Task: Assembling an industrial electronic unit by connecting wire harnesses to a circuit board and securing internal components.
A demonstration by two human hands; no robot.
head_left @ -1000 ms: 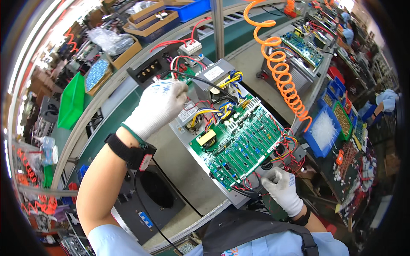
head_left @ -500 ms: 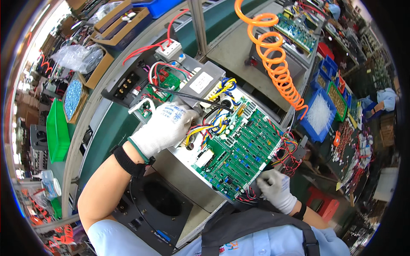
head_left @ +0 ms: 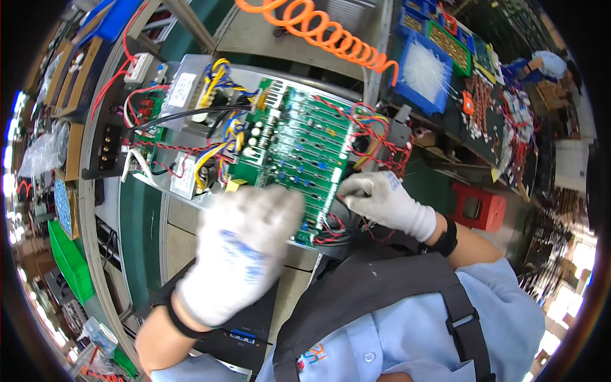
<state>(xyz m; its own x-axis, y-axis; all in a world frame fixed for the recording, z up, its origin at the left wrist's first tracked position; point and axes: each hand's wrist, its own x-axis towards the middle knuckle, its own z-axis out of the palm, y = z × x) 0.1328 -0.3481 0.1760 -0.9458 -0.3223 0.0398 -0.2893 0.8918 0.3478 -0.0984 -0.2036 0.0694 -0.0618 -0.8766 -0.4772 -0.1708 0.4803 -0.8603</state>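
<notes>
A green circuit board (head_left: 299, 149) sits in a grey metal chassis (head_left: 184, 89) with yellow, blue, red and black wires (head_left: 216, 137) running across its left half. My left hand (head_left: 238, 254), in a white glove and blurred by motion, hovers over the near edge of the board with its fingers curled; whether it holds anything is hidden. My right hand (head_left: 382, 200), also gloved, grips the board's near right edge, beside a bundle of red and black wires (head_left: 331, 226).
An orange coiled hose (head_left: 318, 28) hangs over the far side. A blue bin of white parts (head_left: 423, 70) and more bins stand at the right. A red stool (head_left: 477, 207), a green bin (head_left: 67, 258) and a black box (head_left: 248, 325) are near. Another person (head_left: 541, 63) works far right.
My head has swung so the unit now fills the middle of the view. My left hand has pulled back from the wires at the far left to the board's near edge. My right hand stays at its corner.
</notes>
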